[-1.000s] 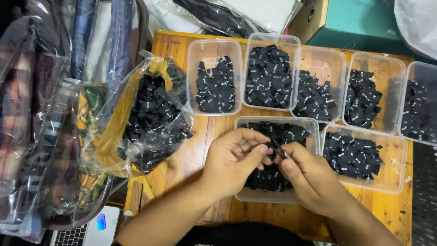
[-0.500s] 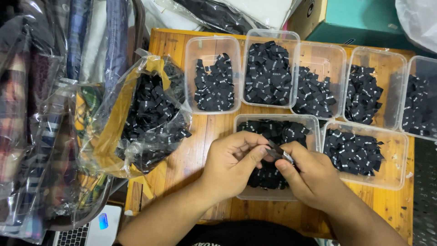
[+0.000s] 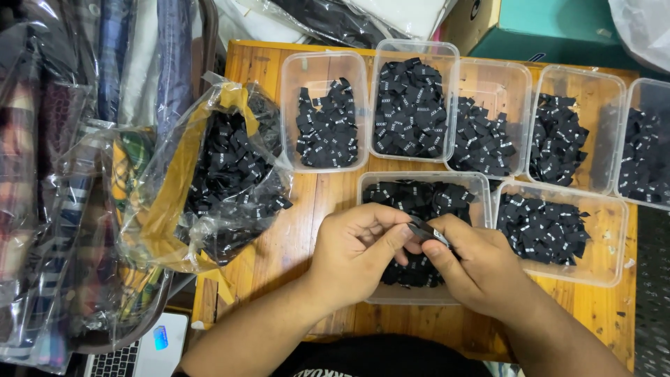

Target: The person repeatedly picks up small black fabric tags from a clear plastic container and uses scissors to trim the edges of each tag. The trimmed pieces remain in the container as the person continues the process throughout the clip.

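Note:
My left hand (image 3: 354,255) and my right hand (image 3: 476,267) meet over a clear plastic tub (image 3: 481,183) full of small black fabric labels. Between the fingertips of both hands is a small black label (image 3: 428,231) with white print. The right thumb and forefinger pinch it from the right, while the left fingers touch its left end. Both hands hide much of the tub's near half.
Several more clear tubs of black labels stand on the wooden table (image 3: 293,230), such as one at the back (image 3: 326,112) and one at the right (image 3: 551,234). A clear plastic bag of labels (image 3: 223,174) lies at the left. Bagged clothes (image 3: 63,209), a laptop corner (image 3: 139,352).
Both hands have stayed over the same tub, their fingers shifting slightly around the label. Nothing else has moved.

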